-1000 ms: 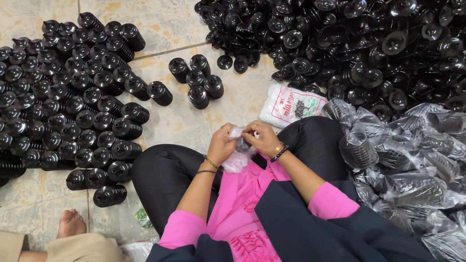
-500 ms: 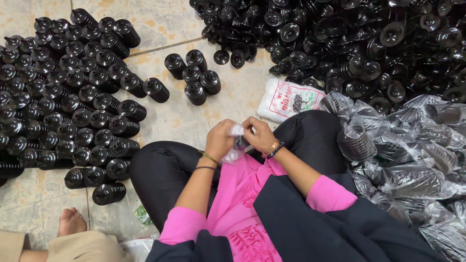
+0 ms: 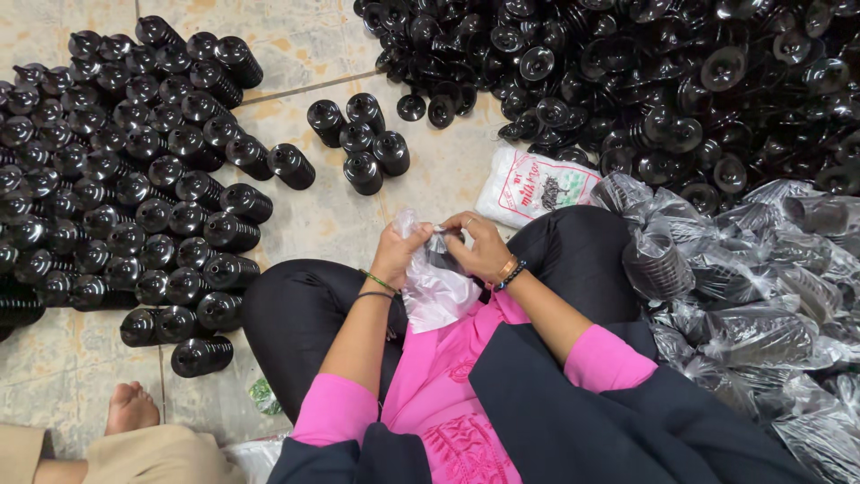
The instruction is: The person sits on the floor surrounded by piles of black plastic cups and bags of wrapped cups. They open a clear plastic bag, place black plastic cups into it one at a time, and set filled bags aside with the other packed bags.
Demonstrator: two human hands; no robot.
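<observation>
I sit cross-legged on a tiled floor in black trousers and a pink top. My left hand [image 3: 396, 252] and my right hand [image 3: 479, 244] both pinch the top of a small clear plastic bag [image 3: 436, 291] that hangs over my lap. Something dark shows inside the bag near its mouth. A short way ahead of my hands stands a cluster of several black ribbed plastic pieces [image 3: 360, 142].
Rows of stacked black plastic pieces [image 3: 125, 179] lie on the left. A big loose heap of black caps [image 3: 645, 81] fills the top right. Filled clear bags [image 3: 752, 305] pile up at the right. A white printed sack [image 3: 533, 186] lies ahead. Another person's bare foot [image 3: 131, 409] is at bottom left.
My hands have kept working at the mouth of the clear bag, which now hangs a little lower and more spread. The view shifted slightly.
</observation>
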